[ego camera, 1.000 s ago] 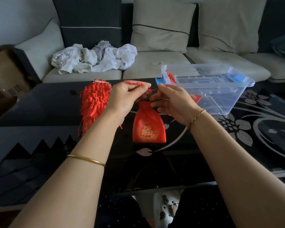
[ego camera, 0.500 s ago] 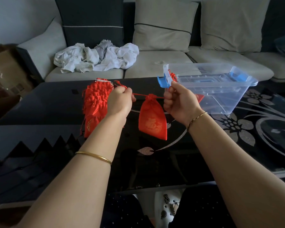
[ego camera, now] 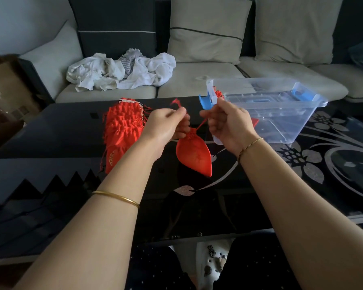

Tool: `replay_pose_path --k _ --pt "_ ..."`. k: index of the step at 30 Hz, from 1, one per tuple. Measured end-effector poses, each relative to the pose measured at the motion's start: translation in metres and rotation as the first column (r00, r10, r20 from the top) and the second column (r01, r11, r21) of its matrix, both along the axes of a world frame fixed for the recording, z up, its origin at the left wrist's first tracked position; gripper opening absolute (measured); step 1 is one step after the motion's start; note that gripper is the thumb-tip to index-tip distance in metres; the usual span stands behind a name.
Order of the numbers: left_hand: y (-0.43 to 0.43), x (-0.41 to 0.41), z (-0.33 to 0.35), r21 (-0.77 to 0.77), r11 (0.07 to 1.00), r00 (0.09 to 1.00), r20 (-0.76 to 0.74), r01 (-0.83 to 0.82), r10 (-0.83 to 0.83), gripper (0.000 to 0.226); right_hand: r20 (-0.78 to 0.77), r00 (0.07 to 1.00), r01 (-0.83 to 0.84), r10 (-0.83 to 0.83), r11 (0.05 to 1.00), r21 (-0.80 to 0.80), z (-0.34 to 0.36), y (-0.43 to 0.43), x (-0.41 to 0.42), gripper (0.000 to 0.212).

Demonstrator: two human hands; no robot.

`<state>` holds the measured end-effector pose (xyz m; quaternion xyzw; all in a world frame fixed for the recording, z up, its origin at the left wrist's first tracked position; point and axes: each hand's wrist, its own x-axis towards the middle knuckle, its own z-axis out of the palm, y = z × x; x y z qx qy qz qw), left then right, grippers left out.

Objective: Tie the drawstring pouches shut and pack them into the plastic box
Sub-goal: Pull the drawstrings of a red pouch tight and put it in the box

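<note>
A red drawstring pouch (ego camera: pixel 194 156) hangs tilted over the black glass table, its neck gathered. My left hand (ego camera: pixel 168 124) pinches one red cord end, which sticks up above the fingers. My right hand (ego camera: pixel 228 120) pinches the other cord, which runs down to the pouch neck. A stack of several red pouches (ego camera: pixel 122 130) lies on the table left of my left hand. The clear plastic box (ego camera: pixel 281 118) with blue latches stands just right of my right hand, with red pouches showing inside at its near left corner.
The black glass table (ego camera: pixel 312 164) has a silver flower pattern on its right side. Behind it is a sofa with cushions and a heap of white cloth (ego camera: pixel 122 72). A cardboard box (ego camera: pixel 4 88) stands at the far left.
The cords were pulled apart sideways half a second ago, drawing the neck shut. Now both hands have come closer together above the pouch, and the pouch has swung and tilted.
</note>
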<state>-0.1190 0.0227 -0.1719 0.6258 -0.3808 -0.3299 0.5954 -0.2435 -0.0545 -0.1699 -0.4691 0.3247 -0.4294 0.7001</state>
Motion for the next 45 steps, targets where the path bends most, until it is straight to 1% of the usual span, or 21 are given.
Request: replay_pose_path --k 2,5,7,9,12,14,16,19,21,23,26,29,34,38,40,41,43,45 --pt "0.000 -0.001 0.000 0.030 0.998 0.995 0.081 0.052 -0.054 0.019 -0.014 1.000 -0.017 0.016 0.995 -0.101 0.007 0.003 0.002 0.033" --pt "0.000 -0.003 0.001 0.066 0.992 0.973 0.201 0.106 -0.117 0.013 -0.083 0.996 -0.041 0.022 0.971 -0.237 0.010 0.008 0.006 0.034" --pt "0.001 -0.005 0.001 0.072 0.992 0.961 0.250 0.108 -0.122 0.015 -0.108 0.993 -0.071 0.041 0.954 -0.292 0.009 0.010 0.009 0.034" --pt "0.000 -0.005 0.000 0.071 0.993 0.958 0.267 0.090 -0.106 0.016 -0.157 0.986 -0.099 0.050 0.940 -0.327 0.007 0.010 0.011 0.034" --pt "0.000 -0.005 0.001 0.079 0.994 0.976 0.201 0.073 -0.087 0.013 -0.324 0.945 -0.143 0.037 0.940 -0.310 0.005 0.008 0.010 0.037" --pt "0.000 -0.006 0.000 0.080 0.995 0.987 0.143 0.062 -0.073 0.013 -0.437 0.899 -0.169 0.021 0.938 -0.302 0.002 0.008 0.010 0.030" --pt "-0.001 -0.005 0.000 0.079 0.996 0.994 0.089 0.048 -0.055 0.016 -0.474 0.880 -0.180 -0.007 0.920 -0.347 0.001 0.007 0.010 0.017" --pt "-0.002 -0.004 0.000 0.082 0.996 0.999 0.015 0.027 -0.028 0.016 -0.464 0.885 -0.185 -0.043 0.882 -0.434 0.001 0.007 0.007 0.012" --pt "-0.002 -0.003 -0.001 0.084 0.996 1.000 -0.006 -0.001 0.001 0.014 -0.497 0.865 -0.229 -0.075 0.821 -0.522 -0.001 0.007 0.007 0.013" --pt "-0.003 -0.003 -0.001 0.090 0.995 0.999 -0.011 -0.036 0.037 0.014 -0.534 0.834 -0.275 -0.138 0.736 -0.619 -0.004 0.008 0.008 0.017" --pt "-0.003 -0.003 0.000 0.090 0.993 0.997 -0.017 -0.078 0.080 0.014 -0.532 0.821 -0.295 -0.209 0.642 -0.708 -0.008 0.009 0.009 0.016" --pt "-0.002 -0.001 0.000 0.084 0.991 0.994 -0.012 -0.108 0.109 0.017 -0.521 0.810 -0.300 -0.268 0.574 -0.762 -0.009 0.011 0.010 0.013" --pt "0.000 -0.001 0.004 0.080 0.989 0.989 -0.066 -0.125 0.130 0.016 -0.499 0.782 -0.317 -0.373 0.451 -0.834 -0.009 0.013 0.015 0.010" --pt "0.002 0.001 0.005 0.073 0.985 0.984 -0.073 -0.156 0.162 0.020 -0.503 0.771 -0.370 -0.391 0.369 -0.853 -0.008 0.015 0.017 0.009" --pt "0.002 0.003 0.005 0.045 0.979 0.980 -0.004 -0.196 0.197 0.021 -0.501 0.772 -0.359 -0.391 0.383 -0.851 -0.009 0.015 0.017 0.008" --pt "0.002 0.004 0.006 0.017 0.974 0.974 0.034 -0.227 0.226 0.018 -0.504 0.774 -0.338 -0.384 0.423 -0.841 -0.010 0.015 0.018 0.008" --pt "0.003 0.006 0.009 -0.038 0.957 0.954 0.087 -0.286 0.288 0.013 -0.510 0.793 -0.267 -0.333 0.563 -0.782 -0.011 0.013 0.017 0.008" --pt "0.006 0.008 0.012 -0.076 0.957 0.942 0.175 -0.279 0.288 0.015 -0.502 0.822 -0.188 -0.269 0.704 -0.685 -0.012 0.010 0.015 0.006"
